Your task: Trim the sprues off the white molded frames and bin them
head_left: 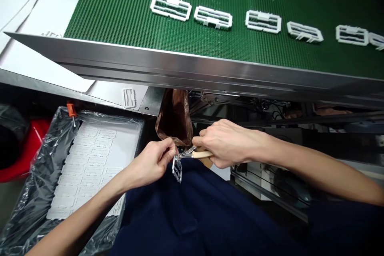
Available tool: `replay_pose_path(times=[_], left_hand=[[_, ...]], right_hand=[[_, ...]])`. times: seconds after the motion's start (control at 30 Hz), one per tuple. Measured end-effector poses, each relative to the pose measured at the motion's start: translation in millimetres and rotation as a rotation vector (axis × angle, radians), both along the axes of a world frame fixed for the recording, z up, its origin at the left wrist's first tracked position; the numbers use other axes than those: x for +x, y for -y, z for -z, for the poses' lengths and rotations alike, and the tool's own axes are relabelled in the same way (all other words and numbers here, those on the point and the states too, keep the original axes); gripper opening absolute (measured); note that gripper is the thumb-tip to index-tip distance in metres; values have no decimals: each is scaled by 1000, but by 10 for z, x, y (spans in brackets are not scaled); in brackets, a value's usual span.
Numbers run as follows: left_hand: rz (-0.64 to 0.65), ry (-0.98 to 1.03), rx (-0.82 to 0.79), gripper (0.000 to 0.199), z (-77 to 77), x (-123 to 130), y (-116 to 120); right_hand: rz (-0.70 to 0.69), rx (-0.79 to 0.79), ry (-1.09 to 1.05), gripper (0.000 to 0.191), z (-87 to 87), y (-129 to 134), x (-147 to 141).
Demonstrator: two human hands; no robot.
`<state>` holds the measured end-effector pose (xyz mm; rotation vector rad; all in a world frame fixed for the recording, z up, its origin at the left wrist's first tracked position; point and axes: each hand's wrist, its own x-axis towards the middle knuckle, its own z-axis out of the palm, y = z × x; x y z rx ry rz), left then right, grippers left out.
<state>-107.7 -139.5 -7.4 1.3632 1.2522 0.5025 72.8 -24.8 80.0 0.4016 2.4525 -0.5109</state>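
Holding nippers [201, 154], right hand [228, 143], frame [177, 171], left hand [152, 161]

Six white frames [171, 7] lie on the green belt [120, 16], the rightmost cut off at the edge of the view. Below the belt are one more white frame [129, 98] on one steel ledge [114, 98], one brown bag [174, 118], one orange clip [71, 110], and one plastic-lined tray [39, 192] holding rows of white frames too many to count. Also below it are one left hand [153, 162], one right hand [228, 142], one pair of nippers [204, 154], and one clear frame [177, 170].
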Motion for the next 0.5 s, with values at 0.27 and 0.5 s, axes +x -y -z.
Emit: replay_pose_path(times=[0.27, 0.5], left_hand=[[-176, 228, -112, 23, 113, 21, 9], [-373, 881, -511, 33, 537, 316, 102]], right_hand=[[288, -211, 19, 11, 239, -61, 224], [661, 229, 234, 31, 499, 26, 623]])
